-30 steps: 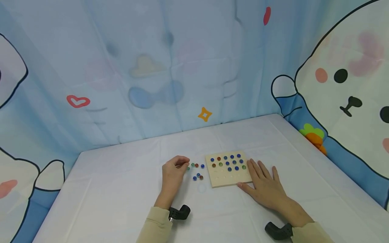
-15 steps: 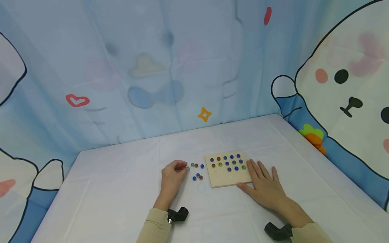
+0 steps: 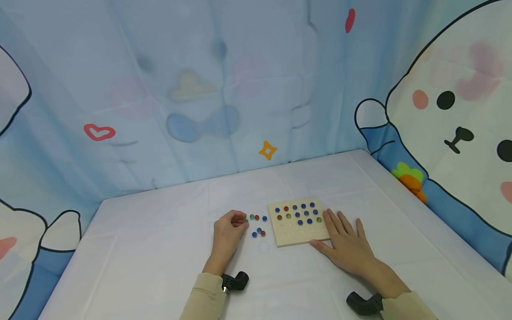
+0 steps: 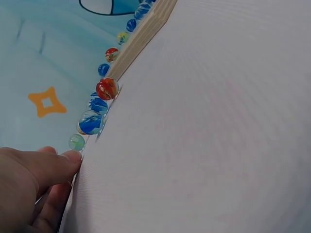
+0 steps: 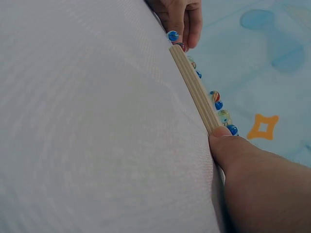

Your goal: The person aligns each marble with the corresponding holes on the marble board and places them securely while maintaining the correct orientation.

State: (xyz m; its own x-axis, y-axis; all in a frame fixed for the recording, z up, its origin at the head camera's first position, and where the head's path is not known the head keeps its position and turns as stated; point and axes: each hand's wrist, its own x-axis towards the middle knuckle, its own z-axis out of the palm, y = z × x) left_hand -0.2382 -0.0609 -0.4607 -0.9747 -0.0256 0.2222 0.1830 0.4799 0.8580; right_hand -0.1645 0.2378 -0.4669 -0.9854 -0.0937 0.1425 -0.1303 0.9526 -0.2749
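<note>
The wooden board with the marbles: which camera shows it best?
The head view: the whole wooden board shows from above, marbles in rows. The left wrist view shows only its edge; the right wrist view, its side beside the right hand.

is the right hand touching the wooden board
Touching. In the right wrist view the thumb of the right hand presses against the end of the board; the head view shows the fingers lying along the board's right edge.

We saw the scene under soft, even, bright light, with only faint shadows beneath the hands on the white tablecloth [image 3: 160,249]. The head view bowed slightly at its edges. In the wrist views the near cloth was blurred, while the marbles [image 4: 107,89] stayed fairly sharp, without glare.
</note>
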